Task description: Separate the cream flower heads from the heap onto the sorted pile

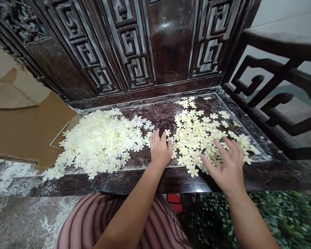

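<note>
Small pale yellow-white flowers lie in two groups on a dark carved wooden bench. On the left is a tall dense heap of flowers (98, 138); on the right, a thinner spread of flowers (189, 135). Between the two groups my left hand (160, 148) rests low at the edge of the right spread, its fingers stretched forward and slightly apart. My right hand (228, 164) is over the right-hand flowers with thumb and fingers spread. Neither hand shows a flower gripped in it. What lies beneath the right palm is hidden.
A brown cardboard box (18, 128) stands at the left beside the heap. The carved bench back (171, 45) rises behind, and an openwork armrest (272, 79) bounds the right. Green foliage (282, 218) lies below the bench at right. White scraps (18, 173) litter the left side.
</note>
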Motion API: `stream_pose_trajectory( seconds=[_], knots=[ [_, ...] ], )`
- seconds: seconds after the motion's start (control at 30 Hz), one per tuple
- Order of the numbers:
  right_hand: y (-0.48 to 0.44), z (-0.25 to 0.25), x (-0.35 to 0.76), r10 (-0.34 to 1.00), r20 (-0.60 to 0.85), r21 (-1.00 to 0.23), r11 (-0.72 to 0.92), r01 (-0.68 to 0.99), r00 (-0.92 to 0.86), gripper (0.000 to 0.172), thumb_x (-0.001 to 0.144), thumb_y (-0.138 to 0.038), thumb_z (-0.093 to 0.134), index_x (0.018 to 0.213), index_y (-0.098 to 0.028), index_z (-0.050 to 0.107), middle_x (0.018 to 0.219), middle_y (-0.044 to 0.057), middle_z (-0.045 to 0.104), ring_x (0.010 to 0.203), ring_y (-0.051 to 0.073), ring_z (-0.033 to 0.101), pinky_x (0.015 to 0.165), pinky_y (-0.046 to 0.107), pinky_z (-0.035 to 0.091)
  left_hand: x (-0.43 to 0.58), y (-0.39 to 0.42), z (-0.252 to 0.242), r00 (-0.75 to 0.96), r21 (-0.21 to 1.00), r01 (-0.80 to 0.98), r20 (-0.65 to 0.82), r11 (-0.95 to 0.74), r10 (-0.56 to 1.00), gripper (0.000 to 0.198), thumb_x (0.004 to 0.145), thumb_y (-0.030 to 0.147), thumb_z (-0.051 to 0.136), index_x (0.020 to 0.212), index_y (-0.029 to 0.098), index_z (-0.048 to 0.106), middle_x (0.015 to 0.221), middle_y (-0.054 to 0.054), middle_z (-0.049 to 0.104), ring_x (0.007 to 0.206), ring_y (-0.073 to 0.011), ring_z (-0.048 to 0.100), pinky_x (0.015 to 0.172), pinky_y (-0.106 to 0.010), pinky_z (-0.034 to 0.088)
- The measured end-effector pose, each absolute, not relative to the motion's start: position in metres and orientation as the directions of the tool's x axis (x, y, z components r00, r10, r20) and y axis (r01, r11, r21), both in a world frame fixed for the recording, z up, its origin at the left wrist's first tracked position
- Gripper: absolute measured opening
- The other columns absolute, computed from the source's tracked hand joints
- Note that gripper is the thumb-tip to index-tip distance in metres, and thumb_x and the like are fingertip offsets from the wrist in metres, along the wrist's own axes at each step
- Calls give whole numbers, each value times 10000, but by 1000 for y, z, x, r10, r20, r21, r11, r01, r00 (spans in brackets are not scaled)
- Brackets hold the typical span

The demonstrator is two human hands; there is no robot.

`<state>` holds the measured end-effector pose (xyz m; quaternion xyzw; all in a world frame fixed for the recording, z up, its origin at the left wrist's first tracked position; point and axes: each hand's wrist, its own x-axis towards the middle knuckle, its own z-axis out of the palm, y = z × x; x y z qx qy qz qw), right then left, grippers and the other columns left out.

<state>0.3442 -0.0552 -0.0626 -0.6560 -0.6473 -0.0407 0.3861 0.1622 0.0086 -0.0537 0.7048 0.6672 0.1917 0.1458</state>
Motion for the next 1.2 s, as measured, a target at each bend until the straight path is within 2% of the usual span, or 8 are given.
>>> stream_pose_trajectory(
  seconds=[0.17,0.3,0.43,0.53,0.77,0.9,1.03,1.2],
  knots=[
    [-54,-75,337,867,486,-409,115,905,110,573,802,-547,520,1241,-179,523,1340,197,434,1276,416,320,937,622,367,167,10,-64,88,414,904,61,-105,994,446,908,273,408,1297,76,506,1443,-207,377,1374,-326,289,1119,-499,259],
    [-52,-81,335,848,524,-372,142,917,81,528,822,-518,504,1193,-145,550,1285,211,476,1249,401,355,944,592,376,167,7,-61,120,405,897,168,-179,979,403,895,243,416,1242,94,555,1406,-187,435,1344,-296,353,1124,-473,268],
    [-56,-84,333,861,504,-335,124,934,66,540,818,-535,493,1173,-135,565,1276,217,486,1237,412,365,932,595,380,158,-6,-60,26,396,915,126,-74,992,400,873,199,420,1232,83,554,1410,-207,417,1350,-318,334,1129,-524,223],
    [-57,-84,326,887,460,-305,115,945,40,596,791,-573,507,1181,-126,563,1294,227,470,1209,412,395,926,594,379,161,-15,-62,59,449,891,48,-74,997,425,874,191,397,1261,69,524,1425,-208,391,1358,-315,321,1120,-494,270],
    [-31,-84,312,904,421,-283,59,957,69,584,819,-464,502,1253,-72,507,1280,243,503,1126,361,473,902,518,381,193,-1,-67,154,596,785,70,-165,986,488,865,126,323,1323,27,460,1455,-185,367,1366,-265,316,1138,-395,270],
    [-14,-84,317,903,411,-305,6,952,126,485,842,-416,493,1176,-73,570,1146,218,588,1024,337,519,831,475,389,188,13,-65,84,647,755,64,-105,994,489,914,260,328,1341,52,444,1444,-159,398,1364,-251,324,1154,-423,221],
    [-5,-84,324,901,407,-319,-12,948,148,398,846,-373,498,1089,-82,619,1020,195,600,935,315,526,785,447,389,165,18,-65,-56,680,733,52,6,997,553,921,361,325,1388,69,376,1495,-147,311,1397,-269,250,1153,-448,208],
    [3,-83,326,899,418,-298,-5,954,135,382,823,-338,533,1049,-52,647,905,186,583,869,306,520,748,406,408,147,38,-65,-17,597,802,53,-18,998,566,920,374,343,1388,56,370,1507,-161,277,1405,-271,224,1151,-420,217]
  ],
)
